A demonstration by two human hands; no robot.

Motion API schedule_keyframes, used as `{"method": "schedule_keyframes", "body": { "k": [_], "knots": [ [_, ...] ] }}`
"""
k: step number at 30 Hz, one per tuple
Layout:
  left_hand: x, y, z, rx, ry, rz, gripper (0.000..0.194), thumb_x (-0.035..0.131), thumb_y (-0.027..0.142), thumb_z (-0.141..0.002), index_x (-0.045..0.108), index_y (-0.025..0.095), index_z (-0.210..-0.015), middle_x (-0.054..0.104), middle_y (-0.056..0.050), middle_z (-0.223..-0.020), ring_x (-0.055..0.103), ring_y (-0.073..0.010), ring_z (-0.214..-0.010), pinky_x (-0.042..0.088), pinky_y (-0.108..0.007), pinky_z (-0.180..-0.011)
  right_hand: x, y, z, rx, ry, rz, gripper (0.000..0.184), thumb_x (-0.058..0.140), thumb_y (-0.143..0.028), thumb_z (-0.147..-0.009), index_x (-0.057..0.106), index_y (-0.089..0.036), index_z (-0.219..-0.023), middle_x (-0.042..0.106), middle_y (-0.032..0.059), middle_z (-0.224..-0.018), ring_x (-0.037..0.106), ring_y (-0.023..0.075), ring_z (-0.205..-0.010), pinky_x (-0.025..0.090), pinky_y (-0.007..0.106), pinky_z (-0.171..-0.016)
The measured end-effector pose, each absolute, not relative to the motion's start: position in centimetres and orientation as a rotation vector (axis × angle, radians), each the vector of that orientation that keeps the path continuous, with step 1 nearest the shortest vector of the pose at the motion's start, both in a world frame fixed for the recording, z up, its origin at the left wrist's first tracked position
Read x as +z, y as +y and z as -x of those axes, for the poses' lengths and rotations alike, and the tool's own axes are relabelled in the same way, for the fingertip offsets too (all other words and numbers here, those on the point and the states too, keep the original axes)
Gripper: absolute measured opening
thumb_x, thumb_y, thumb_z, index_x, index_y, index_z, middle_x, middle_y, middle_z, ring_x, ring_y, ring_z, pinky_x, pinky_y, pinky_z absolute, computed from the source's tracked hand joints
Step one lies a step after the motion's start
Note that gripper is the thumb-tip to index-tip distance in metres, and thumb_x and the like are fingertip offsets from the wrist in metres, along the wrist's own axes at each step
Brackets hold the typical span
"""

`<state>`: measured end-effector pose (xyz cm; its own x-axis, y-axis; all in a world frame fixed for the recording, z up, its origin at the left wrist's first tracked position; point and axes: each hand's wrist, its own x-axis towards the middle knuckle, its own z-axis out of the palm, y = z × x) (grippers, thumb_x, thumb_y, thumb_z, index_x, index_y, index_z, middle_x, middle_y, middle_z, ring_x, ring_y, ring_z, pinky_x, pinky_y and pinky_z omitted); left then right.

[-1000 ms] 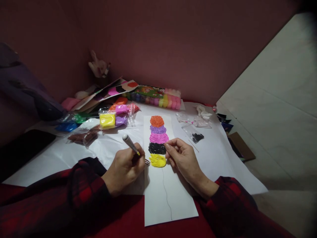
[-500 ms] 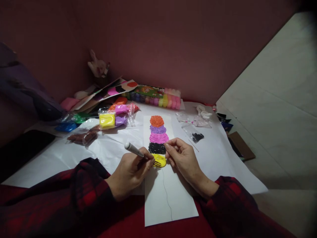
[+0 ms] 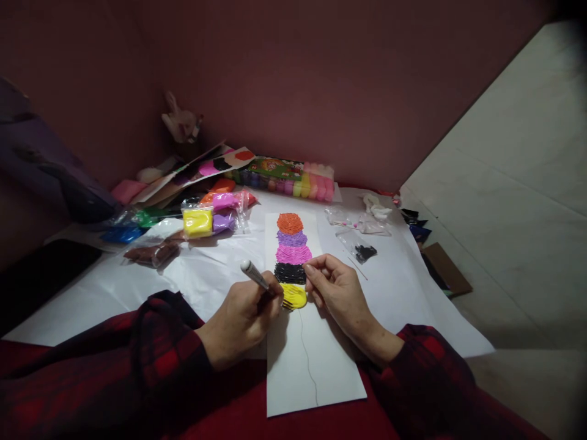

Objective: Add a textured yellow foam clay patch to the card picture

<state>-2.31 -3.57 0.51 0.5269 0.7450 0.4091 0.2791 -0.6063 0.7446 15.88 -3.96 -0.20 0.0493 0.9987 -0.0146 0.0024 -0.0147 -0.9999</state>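
Note:
My left hand [image 3: 245,311] is closed around a fork [image 3: 257,276] with a pale, rounded handle tilted up to the left. Its dark tines touch the left side of a yellow clay patch [image 3: 294,296], which has grooves across it. My right hand [image 3: 337,290] is closed in a pinch at the right edge of the black clay patch [image 3: 290,273]; anything between its fingertips is hidden. Both patches lie on a white card [image 3: 316,373], below pink [image 3: 293,254], purple [image 3: 292,238] and orange [image 3: 290,223] ones. A thin pencil line runs down the card's lower part.
Bagged clay [image 3: 198,223] in several colours lies at the left. Behind it are a clay pack [image 3: 284,177] and another decorated card [image 3: 220,165]. To the right are a small bag with black clay [image 3: 365,252] and a thin stick [image 3: 358,267]. A wall stands behind.
The fork's tines have drawn left across the yellow clay, and its handle is now steeper. More grooves show in the yellow. My right hand has stayed almost still.

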Motion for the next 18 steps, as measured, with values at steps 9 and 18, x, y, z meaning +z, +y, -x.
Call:
{"method": "schedule_keyframes", "body": {
  "k": [9,18],
  "knots": [
    [0.28,-3.40,2.84,1.004,0.889,-2.163,0.010,0.043,0.009,-0.084,0.047,0.017,-0.080,0.042,0.007,-0.056,0.036,-0.0063,-0.046,0.032,-0.018,-0.045,-0.15,-4.05,-15.93,1.198,-1.138,1.239,0.018,0.062,-0.033,-0.085,0.055,-0.017,-0.081,0.056,-0.0062,-0.055,0.038,0.0032,-0.032,0.031,0.017,-0.032],
    [0.91,-3.01,3.15,1.031,0.968,-2.173,0.012,0.045,0.010,-0.081,0.048,0.017,-0.073,0.044,0.007,-0.055,0.039,-0.0064,-0.045,0.034,-0.018,-0.044,-0.31,-4.05,-16.24,1.206,-1.150,1.234,0.018,0.061,-0.034,-0.085,0.055,-0.018,-0.080,0.055,-0.0064,-0.055,0.038,0.0030,-0.031,0.031,0.017,-0.032]
  ]
}}
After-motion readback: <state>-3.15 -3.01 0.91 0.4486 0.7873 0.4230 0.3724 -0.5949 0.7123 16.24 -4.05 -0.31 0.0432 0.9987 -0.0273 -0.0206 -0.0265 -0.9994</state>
